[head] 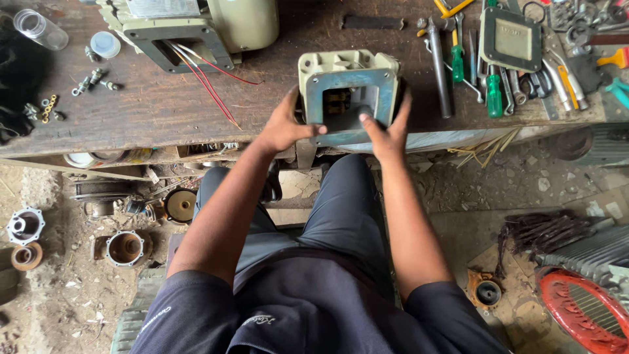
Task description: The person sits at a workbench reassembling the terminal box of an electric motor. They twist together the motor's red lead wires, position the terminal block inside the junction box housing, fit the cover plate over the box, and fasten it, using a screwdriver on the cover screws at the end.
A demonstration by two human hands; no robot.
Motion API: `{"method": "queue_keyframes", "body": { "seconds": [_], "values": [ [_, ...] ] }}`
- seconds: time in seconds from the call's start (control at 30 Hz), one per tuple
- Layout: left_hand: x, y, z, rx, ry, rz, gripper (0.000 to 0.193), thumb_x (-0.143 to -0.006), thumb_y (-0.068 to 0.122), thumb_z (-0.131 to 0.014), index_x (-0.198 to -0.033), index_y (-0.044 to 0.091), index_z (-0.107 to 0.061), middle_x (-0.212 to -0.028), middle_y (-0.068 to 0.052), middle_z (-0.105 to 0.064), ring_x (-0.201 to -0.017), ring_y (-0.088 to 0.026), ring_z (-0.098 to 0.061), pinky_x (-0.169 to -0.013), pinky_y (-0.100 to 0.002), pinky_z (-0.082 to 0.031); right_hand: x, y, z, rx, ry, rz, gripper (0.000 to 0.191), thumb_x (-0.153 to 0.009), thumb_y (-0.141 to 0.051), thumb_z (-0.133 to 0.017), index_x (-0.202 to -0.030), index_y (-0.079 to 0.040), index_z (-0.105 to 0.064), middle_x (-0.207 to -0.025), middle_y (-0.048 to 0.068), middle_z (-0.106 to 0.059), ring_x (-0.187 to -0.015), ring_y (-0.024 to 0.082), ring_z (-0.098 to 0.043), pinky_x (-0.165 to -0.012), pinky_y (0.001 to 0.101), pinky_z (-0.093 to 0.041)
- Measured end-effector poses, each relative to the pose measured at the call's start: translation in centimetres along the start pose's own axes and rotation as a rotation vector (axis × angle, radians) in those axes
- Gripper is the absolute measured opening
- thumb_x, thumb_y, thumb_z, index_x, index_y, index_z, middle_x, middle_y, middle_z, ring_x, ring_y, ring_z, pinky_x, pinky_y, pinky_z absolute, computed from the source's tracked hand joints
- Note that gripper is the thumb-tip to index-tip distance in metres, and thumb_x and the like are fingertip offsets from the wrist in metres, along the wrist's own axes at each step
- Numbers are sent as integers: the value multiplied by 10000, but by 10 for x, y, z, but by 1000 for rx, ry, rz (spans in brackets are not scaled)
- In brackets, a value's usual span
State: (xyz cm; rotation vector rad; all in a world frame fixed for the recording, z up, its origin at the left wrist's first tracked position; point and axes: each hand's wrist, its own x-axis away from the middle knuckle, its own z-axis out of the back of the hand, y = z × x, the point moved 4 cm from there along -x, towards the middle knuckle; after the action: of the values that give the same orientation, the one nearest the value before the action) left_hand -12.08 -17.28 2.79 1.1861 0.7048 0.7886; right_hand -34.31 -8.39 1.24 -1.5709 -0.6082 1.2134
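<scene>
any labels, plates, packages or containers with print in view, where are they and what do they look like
Cover plate: among the tools at the bench's upper right, rounded grey-green rectangle with a raised panel; marking too small to tell.
Clear jar: bench's top left corner, lying tilted, see-through cylinder, no label seen.
White lid: right of the jar, small round disc.
Terminal box: bench's front edge, held by left hand and right hand, pale green, square opening, no label visible.
</scene>
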Motion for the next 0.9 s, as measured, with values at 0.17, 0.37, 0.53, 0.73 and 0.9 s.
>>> {"method": "queue_keyframes", "body": {
  "seconds": [0.17,0.37,0.53,0.73,0.9],
  "values": [
    [4,2,23,152,-51,24,1235,-658,317,-903,-1585,-100,-202,-1549,-251,-450,-1430,-306,-458,-1189,-411,-377,4,-3,-29,38,38,1,983,-899,-138,-814,-1634,-62,-166,-1528,186,-468,-1418,278,-500,-1212,431,-426],
    [-11,3,19,345,137,149,1056,-749,290,-861,-1554,-83,-286,-1475,-255,-557,-1357,-303,-553,-1162,-397,-440,9,-1,-38,49,67,-18,961,-940,-184,-818,-1639,-66,-170,-1534,194,-476,-1392,276,-510,-1199,413,-423],
    [-10,-3,19,-22,232,51,1047,-708,268,-843,-1537,-60,-294,-1434,-245,-538,-1346,-343,-540,-1147,-417,-424,13,42,-16,5,33,-326,1022,-943,-263,-761,-1724,-124,-116,-1177,315,-448,-1026,337,-448,-919,452,-377],
    [1,-10,18,-176,262,-80,1045,-705,265,-822,-1553,-60,-306,-1433,-269,-508,-1380,-390,-496,-1184,-437,-384,-81,36,43,644,55,-92,370,-1070,-323,-698,-1349,-90,-630,-1294,173,-704,-1200,349,-670,-1042,414,-506],
    [6,-10,17,-169,245,-103,1070,-696,255,-805,-1558,-70,-261,-1466,-278,-463,-1410,-400,-466,-1188,-442,-369,-185,31,10,844,-226,122,543,-915,-208,-763,-1422,-92,-605,-1401,211,-604,-1257,464,-528,-1056,509,-423]
  ]
}}
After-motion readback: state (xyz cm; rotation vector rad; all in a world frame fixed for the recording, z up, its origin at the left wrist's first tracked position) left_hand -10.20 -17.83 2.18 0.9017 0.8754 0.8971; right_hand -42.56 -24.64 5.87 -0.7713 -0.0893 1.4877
